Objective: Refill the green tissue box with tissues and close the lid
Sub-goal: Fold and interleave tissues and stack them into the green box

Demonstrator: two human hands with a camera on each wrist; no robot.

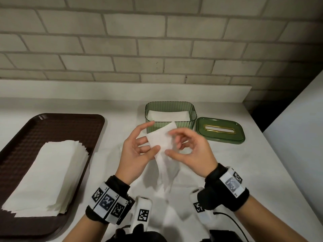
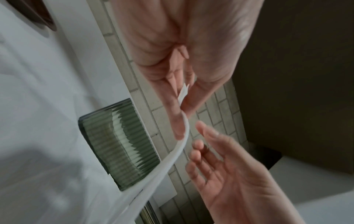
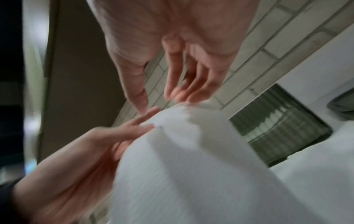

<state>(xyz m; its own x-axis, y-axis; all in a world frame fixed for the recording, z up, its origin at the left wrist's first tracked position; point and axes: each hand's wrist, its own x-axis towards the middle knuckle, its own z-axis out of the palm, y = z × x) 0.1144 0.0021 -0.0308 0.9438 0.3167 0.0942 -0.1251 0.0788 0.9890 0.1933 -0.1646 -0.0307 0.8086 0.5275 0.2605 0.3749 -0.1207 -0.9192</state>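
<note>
The green ribbed tissue box (image 1: 170,125) stands open on the white counter with white tissues lying inside. Its green lid (image 1: 220,131), with a gold-edged slot, lies flat just right of it. In front of the box I hold up one tissue sheet (image 1: 161,138), which trails down toward the counter. My left hand (image 1: 146,144) pinches it between thumb and fingers; the left wrist view shows that pinch (image 2: 180,106) on the sheet (image 2: 180,148). My right hand (image 1: 174,142) has loosely curled fingers; its fingertips (image 3: 178,95) touch the sheet's top edge (image 3: 191,151), thumb apart.
A brown tray (image 1: 52,123) at the left holds a stack of white tissues (image 1: 49,173). A brick wall and a low white ledge (image 1: 122,89) run behind the counter. A white panel (image 1: 297,119) rises beyond the counter's right edge.
</note>
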